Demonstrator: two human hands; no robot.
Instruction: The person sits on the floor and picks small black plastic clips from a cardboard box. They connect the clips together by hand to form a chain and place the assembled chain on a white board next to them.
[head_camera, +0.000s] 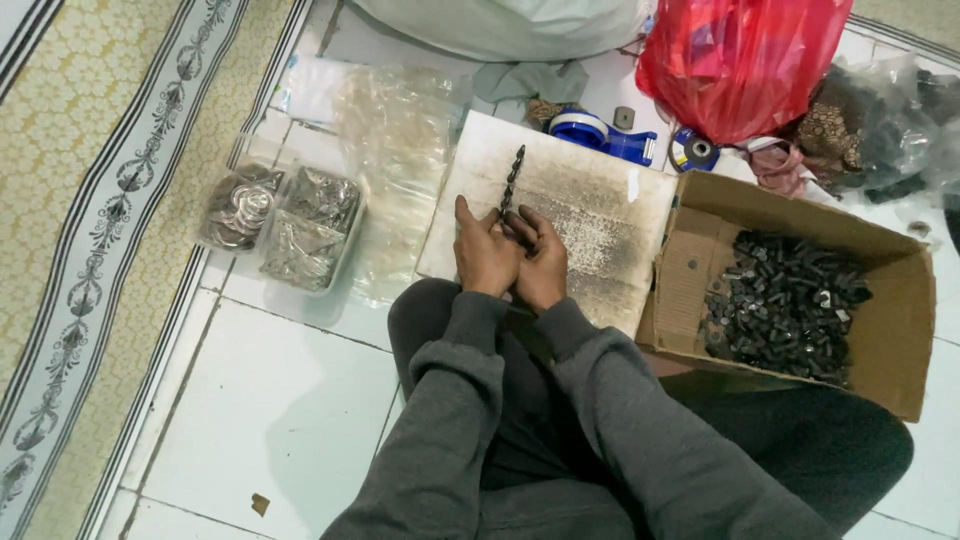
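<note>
Over the worn whitish board (600, 215) on the tiled floor, my left hand (484, 252) and right hand (541, 262) meet, fingers closed together around the near end of a dark, bumpy stick of stacked small black pieces (512, 180). That stack points away from me, its far tip free above the board. Judged step: mid-assembly, with the row held steady between both hands while pieces are lined up along it. To my right an open brown cardboard box (890, 300) holds a heap of loose small black parts (785, 305). To my left sit two clear plastic tubs of silvery metal bits (285, 225), beside crinkled clear plastic bags (400, 140). Any next move calls for one hand keeping its clamp so the stack stays straight, while the other frees itself.
</note>
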